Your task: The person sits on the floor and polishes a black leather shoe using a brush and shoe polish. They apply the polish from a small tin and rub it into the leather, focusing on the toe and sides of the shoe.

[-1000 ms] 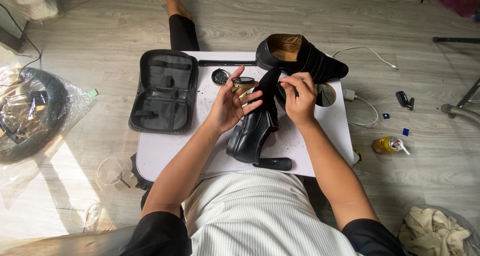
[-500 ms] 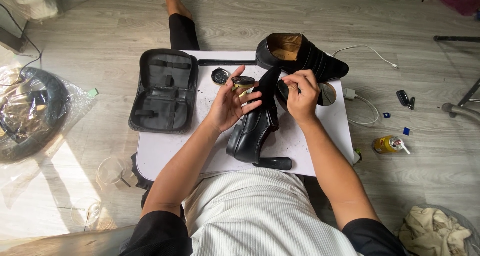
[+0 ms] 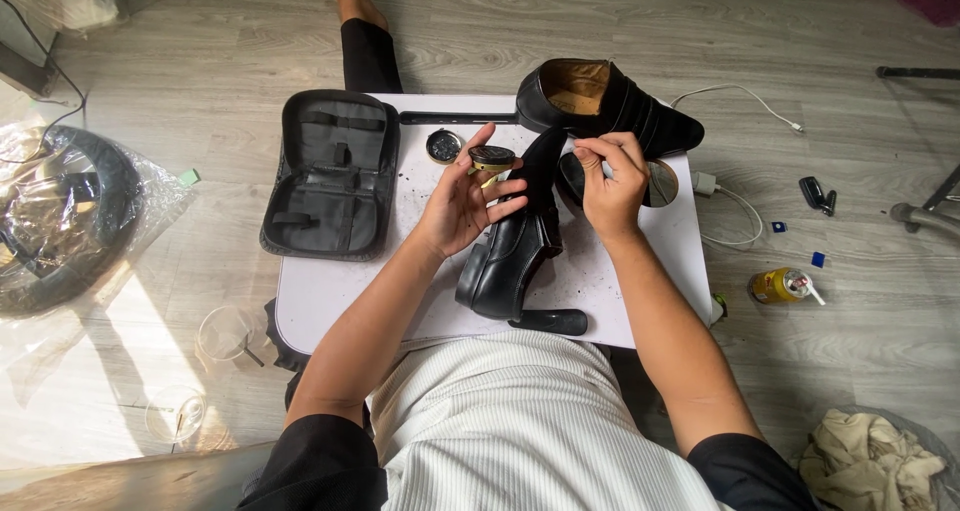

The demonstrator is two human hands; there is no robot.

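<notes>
Grey wood-look flooring fills the frame, and a small white tabletop [image 3: 330, 301] sits over the person's lap at the centre. Since a second ago little has shifted: the right hand [image 3: 610, 183] has crept slightly up toward the top of the frame and its fingertips are now pinched together over the rear of the black shoe [image 3: 512, 251], closed on something small that cannot be made out; whether it is a cloth, an applicator or the shoe's own edge is unclear. The left hand [image 3: 462, 203] stays where it was, its grip wrapped around a small round polish tin [image 3: 490, 158] with the fingers spread and resting against the shoe's upright back. That shoe lies at mid-frame on the tabletop, toe toward the person, with a black shoe brush [image 3: 550, 321] just beside its toe. A second black shoe [image 3: 610, 106] lies at the upper edge of the tabletop, close behind the right hand, and crowds the space there. The tin's loose lid [image 3: 442, 145] lies upper centre, next to an open black zip case [image 3: 332, 176] at upper left. On the floor at right are a white charger cable [image 3: 735, 211] and a yellow can [image 3: 775, 286], well apart from the hands.
</notes>
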